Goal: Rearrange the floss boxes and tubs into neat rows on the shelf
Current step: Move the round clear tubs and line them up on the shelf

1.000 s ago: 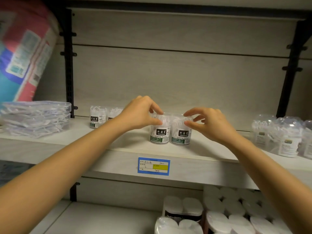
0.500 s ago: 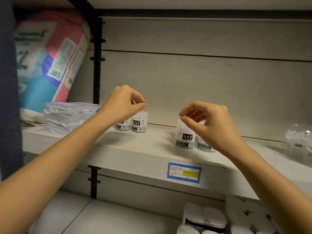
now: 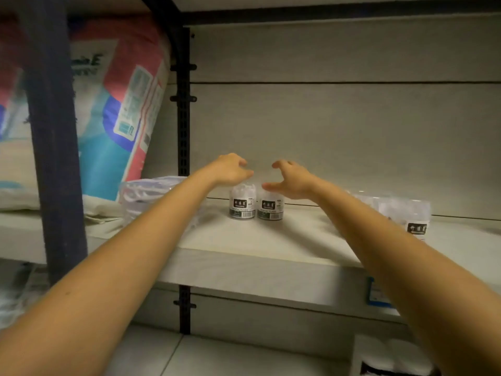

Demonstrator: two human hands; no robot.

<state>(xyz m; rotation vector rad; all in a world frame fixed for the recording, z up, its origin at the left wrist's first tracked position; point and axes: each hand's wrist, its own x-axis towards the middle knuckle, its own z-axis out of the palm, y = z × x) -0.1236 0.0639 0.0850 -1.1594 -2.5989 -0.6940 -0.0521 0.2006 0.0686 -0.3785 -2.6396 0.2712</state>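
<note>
Here, in the head view, two clear floss tubs stand upright and touching near the back edge of the shelf [image 3: 244, 256], the left tub [image 3: 242, 202] just beside the right tub [image 3: 270, 206], labels facing forward. The left hand [image 3: 230, 169] hovers above the left tub with fingers curled and spread, holding nothing; the right hand [image 3: 291, 177] hangs over the right tub, thumb and fingers apart in an open claw, also empty. A stack of flat clear floss boxes [image 3: 151, 191] lies toward the shelf's left end, and more tubs [image 3: 409, 213] sit toward the right end, partly hidden by the forearm. The tubs look light, rigid and smooth, likely to slide or tip if nudged; a hold around the lid or upper wall, from above, seems best.
</note>
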